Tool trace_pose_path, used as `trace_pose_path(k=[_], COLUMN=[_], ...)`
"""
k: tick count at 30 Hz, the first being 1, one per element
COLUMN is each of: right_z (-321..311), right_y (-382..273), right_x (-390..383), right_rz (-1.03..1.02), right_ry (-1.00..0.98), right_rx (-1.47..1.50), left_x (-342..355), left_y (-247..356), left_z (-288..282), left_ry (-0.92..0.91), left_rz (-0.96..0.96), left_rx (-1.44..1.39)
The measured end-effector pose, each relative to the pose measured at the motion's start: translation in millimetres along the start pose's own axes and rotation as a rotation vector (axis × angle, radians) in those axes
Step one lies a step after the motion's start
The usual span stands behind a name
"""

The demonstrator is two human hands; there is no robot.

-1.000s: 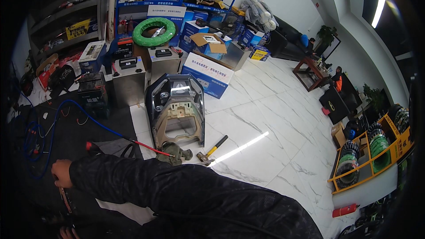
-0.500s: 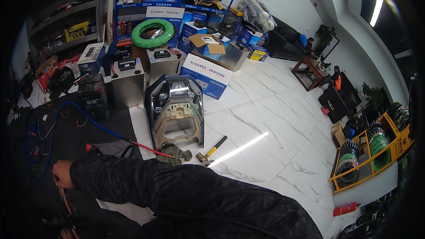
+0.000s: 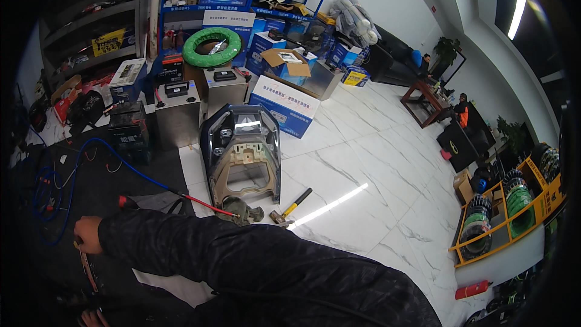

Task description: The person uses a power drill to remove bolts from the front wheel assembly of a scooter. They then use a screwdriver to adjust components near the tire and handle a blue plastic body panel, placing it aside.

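Note:
My right hand (image 3: 89,235) reaches across to the lower left at the end of the dark sleeve, its fingers curled round something small that I cannot make out. Just below it lies a narrow, coppery metal strip (image 3: 89,272) on the dark mat (image 3: 139,181). My left hand (image 3: 95,318) shows at the bottom edge, fingers bent, what they hold hidden. Beyond my arm are a hammer (image 3: 292,205) with a black and yellow handle, an olive cloth (image 3: 242,211), a blue hose (image 3: 133,168) with a red end and an upright vehicle body panel (image 3: 213,157).
Metal battery cases (image 3: 178,122), blue boxes (image 3: 283,112) and a green-wrapped tyre (image 3: 193,54) stand in front of blue shelving (image 3: 206,8). At right are a yellow tyre rack (image 3: 508,242) and red extinguisher (image 3: 471,290). Two people (image 3: 462,115) sit near a wooden table (image 3: 423,103).
My right hand shifts a few pixels rightward in the picture. The whole scene sits slightly lower than half a second ago, as the view moves a little.

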State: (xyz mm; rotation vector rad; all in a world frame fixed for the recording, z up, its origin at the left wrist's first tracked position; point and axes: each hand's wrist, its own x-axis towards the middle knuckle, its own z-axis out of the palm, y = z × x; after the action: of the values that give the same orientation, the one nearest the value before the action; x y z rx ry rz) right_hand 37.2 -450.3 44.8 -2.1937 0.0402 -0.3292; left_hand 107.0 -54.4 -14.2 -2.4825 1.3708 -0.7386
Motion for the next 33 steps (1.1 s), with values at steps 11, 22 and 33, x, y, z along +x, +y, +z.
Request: trace_pose_path(k=[11, 22, 33], right_z=[6, -22, 80], right_y=[4, -26, -89], right_x=[3, -6, 49], right_rz=[-0.056, -0.149, -0.042], right_ry=[0.049, -0.256, -0.646], right_rx=[-0.019, -0.026, -0.085], left_x=[-14, 12, -5], left_y=[-9, 31, 17], left_z=[22, 9, -6], left_ry=[-0.15, -0.052, 0.066], left_rz=[-0.09, -0.199, -0.261], left_rx=[-0.081, -0.363, -0.289])
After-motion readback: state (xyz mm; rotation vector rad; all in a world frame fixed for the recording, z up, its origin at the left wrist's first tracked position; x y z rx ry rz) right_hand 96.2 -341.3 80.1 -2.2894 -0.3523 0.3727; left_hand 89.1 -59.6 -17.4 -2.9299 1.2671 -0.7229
